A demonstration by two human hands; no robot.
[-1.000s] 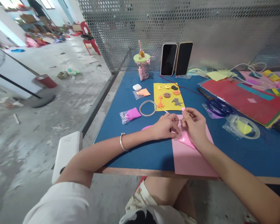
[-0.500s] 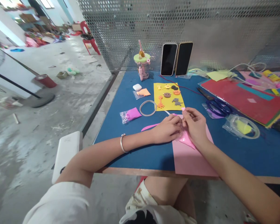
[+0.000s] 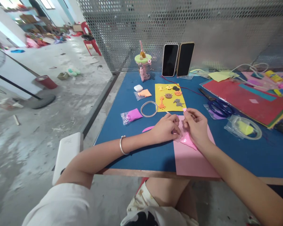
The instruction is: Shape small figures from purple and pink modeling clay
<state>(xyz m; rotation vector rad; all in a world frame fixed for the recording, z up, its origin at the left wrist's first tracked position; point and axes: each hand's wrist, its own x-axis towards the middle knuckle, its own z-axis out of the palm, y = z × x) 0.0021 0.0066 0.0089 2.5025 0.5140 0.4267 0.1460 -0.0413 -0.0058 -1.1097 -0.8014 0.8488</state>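
Between its thumb and forefinger my right hand (image 3: pixel 196 125) pinches a small piece of pink clay (image 3: pixel 184 110). Under that hand lies a clear plastic bag of pink clay (image 3: pixel 188 140), on a pink sheet of paper (image 3: pixel 193 163). My left hand (image 3: pixel 166 128) has its fingertips closed on the bag's left edge. A pink plastic strip-like tool (image 3: pixel 148 128) shows partly from beneath the left hand. Just beyond the hands, a yellow card (image 3: pixel 171 108) carries several small clay animal figures, among them an orange giraffe (image 3: pixel 162 103) and a grey animal (image 3: pixel 178 102).
Left on the blue table are a bag of magenta clay (image 3: pixel 134 115), a roll of tape (image 3: pixel 141 110), an orange clay bag (image 3: pixel 145 93) and a white case (image 3: pixel 138 88). Scissors (image 3: pixel 220 108) and coloured sheets (image 3: pixel 247 100) lie right. Two phones (image 3: pixel 170 59) and a lidded cup (image 3: pixel 144 67) stand behind.
My left hand has shifted slightly left, away from the right hand, with its fingers a little more apart. My right hand stays nearly still with the pink clay piece.
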